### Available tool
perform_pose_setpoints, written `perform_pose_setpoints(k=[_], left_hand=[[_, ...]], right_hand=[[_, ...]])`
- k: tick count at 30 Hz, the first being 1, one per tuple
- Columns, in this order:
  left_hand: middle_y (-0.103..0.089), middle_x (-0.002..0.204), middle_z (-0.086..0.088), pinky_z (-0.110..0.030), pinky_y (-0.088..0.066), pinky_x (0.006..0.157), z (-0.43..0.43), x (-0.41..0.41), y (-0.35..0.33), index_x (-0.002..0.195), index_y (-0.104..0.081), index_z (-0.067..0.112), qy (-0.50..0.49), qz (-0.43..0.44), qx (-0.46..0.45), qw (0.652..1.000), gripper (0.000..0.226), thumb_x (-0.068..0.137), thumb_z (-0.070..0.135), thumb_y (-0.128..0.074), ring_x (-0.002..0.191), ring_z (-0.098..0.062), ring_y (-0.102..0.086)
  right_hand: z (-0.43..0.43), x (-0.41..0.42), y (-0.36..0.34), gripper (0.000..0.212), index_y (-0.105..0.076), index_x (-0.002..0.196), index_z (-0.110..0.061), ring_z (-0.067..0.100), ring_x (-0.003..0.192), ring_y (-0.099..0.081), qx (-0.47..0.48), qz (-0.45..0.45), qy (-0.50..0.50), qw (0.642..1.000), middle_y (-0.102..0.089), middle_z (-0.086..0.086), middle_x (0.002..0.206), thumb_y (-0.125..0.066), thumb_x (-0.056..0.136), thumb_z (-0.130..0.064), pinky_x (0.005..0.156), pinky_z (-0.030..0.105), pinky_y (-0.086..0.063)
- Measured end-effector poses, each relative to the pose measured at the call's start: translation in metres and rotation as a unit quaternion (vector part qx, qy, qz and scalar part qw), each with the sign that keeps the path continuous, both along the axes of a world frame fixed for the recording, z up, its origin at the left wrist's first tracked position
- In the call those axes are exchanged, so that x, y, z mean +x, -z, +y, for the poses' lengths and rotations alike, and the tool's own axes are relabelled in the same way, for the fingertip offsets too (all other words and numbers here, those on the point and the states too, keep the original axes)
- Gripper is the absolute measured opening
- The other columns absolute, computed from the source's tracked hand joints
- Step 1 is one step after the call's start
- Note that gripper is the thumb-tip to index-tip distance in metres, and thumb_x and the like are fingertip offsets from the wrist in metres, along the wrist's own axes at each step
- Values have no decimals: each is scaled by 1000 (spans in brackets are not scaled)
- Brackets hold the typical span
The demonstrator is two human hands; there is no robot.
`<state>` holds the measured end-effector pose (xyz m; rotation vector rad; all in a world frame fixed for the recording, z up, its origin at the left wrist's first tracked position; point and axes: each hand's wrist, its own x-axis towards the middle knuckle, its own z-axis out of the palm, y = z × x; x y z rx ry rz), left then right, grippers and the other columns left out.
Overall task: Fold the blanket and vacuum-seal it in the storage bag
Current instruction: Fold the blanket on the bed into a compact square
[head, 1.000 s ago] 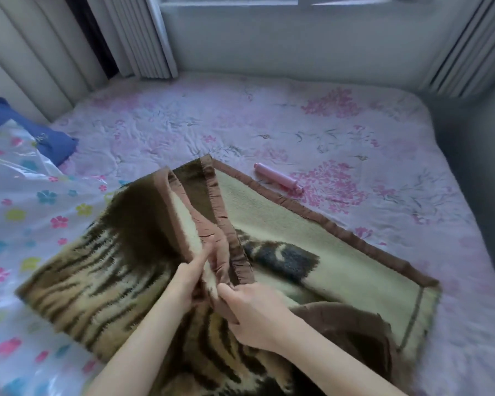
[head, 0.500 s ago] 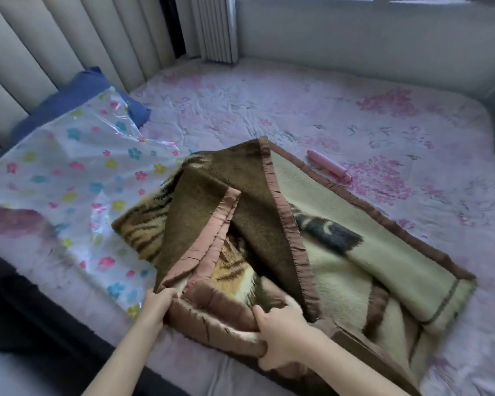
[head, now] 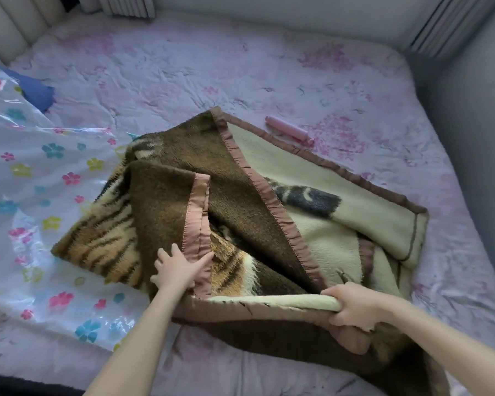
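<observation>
Brown tiger-print blanket (head: 240, 212) (half folded) on the bed (head: 183, 67): left hand (head: 177, 270) presses flat, fingers spread; right hand (head: 352, 305) apparently grips its edge.

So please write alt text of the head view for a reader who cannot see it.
Two hands fold a tiger blanket on a bed: the left hand presses flat on a hem, the right hand grips a folded edge. A flowered bag lies at left, a pink tube behind.
</observation>
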<state>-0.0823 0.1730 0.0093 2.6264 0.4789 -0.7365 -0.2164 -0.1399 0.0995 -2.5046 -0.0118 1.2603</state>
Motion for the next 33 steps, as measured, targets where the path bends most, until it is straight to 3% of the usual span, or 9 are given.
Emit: perform_pose_setpoints(k=[5,10,13,17,19,23,29,31,33], left_hand=[[-14,153,-24,-63,-32,101,-30,34,53,151,10,7,62,90,76,991,132,67,75,-65,136,-42,-26],[-35,140,-23,-43,-47,95,-25,55,77,142,-22,-5,80,12,139,987,81,85,33,-64,125,-37,-43],[-54,126,-23,-40,-46,91,1,74,66,122,-45,1,53,-13,94,994,41,86,15,-58,116,-40,-54],[-61,108,-27,-40,-46,78,68,82,24,107,-50,9,-1,-63,47,997,26,81,5,-49,98,-42,-57],[-62,114,-24,-36,-42,73,103,74,-1,117,-50,16,48,-50,69,995,31,86,8,-48,102,-40,-57],[-59,133,-5,-31,-42,87,150,46,-54,127,-56,29,102,56,93,989,45,86,42,-65,119,-27,-54],[-67,115,12,-27,-44,98,269,10,-78,117,-61,46,109,210,136,962,76,49,81,-68,107,-11,-62],[-69,111,6,-30,-47,96,304,1,-54,117,-66,37,83,210,153,962,88,41,82,-65,103,-14,-64],[-64,125,-6,-33,-44,100,274,-20,-63,130,-59,22,56,174,152,971,71,71,61,-63,114,-24,-59]], right_hand=[[-21,11,10,13,-54,80,-41,-3,63,-55,-18,18,30,999,-59,-13,69,-60,75,-31,58,16,-39],[-31,24,27,13,-52,76,-41,3,72,-58,-28,31,30,999,-63,-11,78,-61,76,-31,59,16,-39],[-38,32,25,23,-47,69,-42,-3,64,-52,-57,13,34,998,-56,-17,68,-63,80,-30,56,12,-37],[-61,35,9,25,-47,76,-48,2,73,-57,-60,20,92,994,-60,-13,78,-65,81,-31,65,16,-42],[-68,34,-3,16,-55,82,-39,2,69,-54,-33,53,115,991,-62,-9,82,-68,74,-36,62,16,-39],[-49,19,-43,19,-53,82,-30,-5,69,-52,-13,178,36,983,-63,-10,89,-70,78,-37,62,14,-38],[-21,-27,-79,14,-52,94,-32,-24,62,-48,73,296,-50,951,-55,-24,90,-65,88,-30,64,1,-38],[-10,-33,-71,17,-56,97,-31,-16,71,-53,86,317,-38,944,-57,-23,87,-68,85,-31,67,4,-42],[-4,-37,-47,9,-64,87,-30,-1,75,-58,108,325,-13,939,-62,-19,80,-71,82,-28,65,10,-47]])
